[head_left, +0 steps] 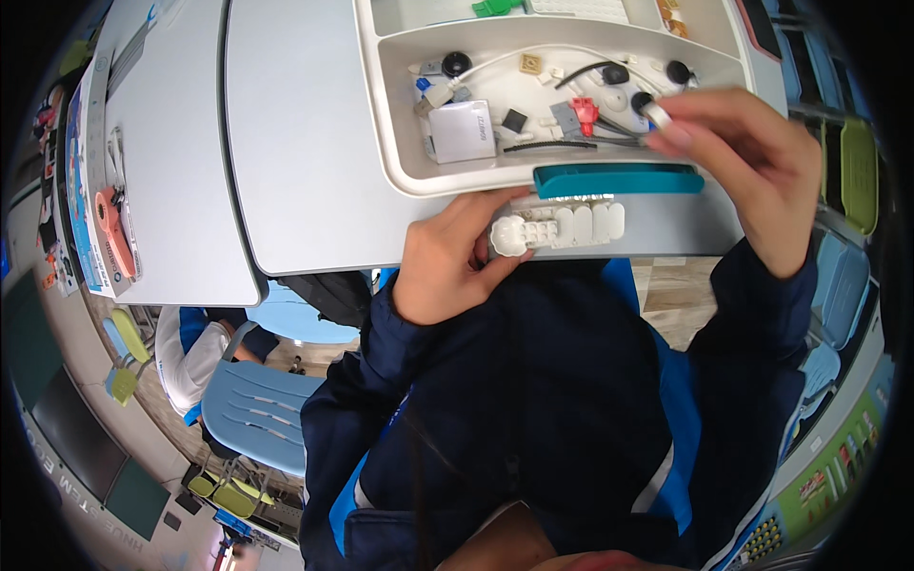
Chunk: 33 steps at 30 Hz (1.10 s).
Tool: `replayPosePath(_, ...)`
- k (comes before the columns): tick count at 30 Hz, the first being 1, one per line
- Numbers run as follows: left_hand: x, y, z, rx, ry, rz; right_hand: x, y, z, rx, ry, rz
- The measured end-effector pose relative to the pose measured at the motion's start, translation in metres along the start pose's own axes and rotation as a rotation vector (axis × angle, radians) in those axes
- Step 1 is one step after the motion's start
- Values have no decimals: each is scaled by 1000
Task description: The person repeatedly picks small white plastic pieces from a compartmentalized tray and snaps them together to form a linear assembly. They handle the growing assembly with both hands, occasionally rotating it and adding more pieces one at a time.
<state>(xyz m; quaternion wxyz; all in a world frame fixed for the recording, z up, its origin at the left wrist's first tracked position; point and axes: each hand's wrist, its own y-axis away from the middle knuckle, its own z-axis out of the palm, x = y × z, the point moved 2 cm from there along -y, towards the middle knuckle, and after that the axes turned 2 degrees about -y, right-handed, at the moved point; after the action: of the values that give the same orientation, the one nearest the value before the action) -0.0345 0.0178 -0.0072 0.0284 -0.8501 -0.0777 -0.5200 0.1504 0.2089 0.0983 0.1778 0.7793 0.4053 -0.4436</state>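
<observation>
My left hand [446,259] is closed around one end of a white toy-brick assembly [562,228] at the table's front edge. The assembly has a scalloped round piece at its left end, studs in the middle and rounded white segments to the right. Over the white parts tray [405,171], my right hand [752,152] pinches a small white piece [657,115] between thumb and fingertips. Beneath and around that hand lie a red brick piece [585,112], black wheels [677,72] and grey parts.
A teal handle [619,181] sticks out from the tray's front. Inside the tray are a white box [464,131], a white cable [514,55] and black tubes [550,146]. Orange scissors [112,233] lie far left. Behind a blue chair [252,404] another person [195,357] is partly visible.
</observation>
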Motion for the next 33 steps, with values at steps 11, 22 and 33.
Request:
replayPosePath(11, -6, -1, 4, 19, -21, 78, 20, 128, 52, 424, -748, 351)
replayPosePath(22, -11, 1, 6, 59, -64, 138, 37, 129, 105, 556, -85, 279)
replayPosePath(33, -14, 1, 9, 67, -27, 145, 43, 128, 116, 601, 102, 102)
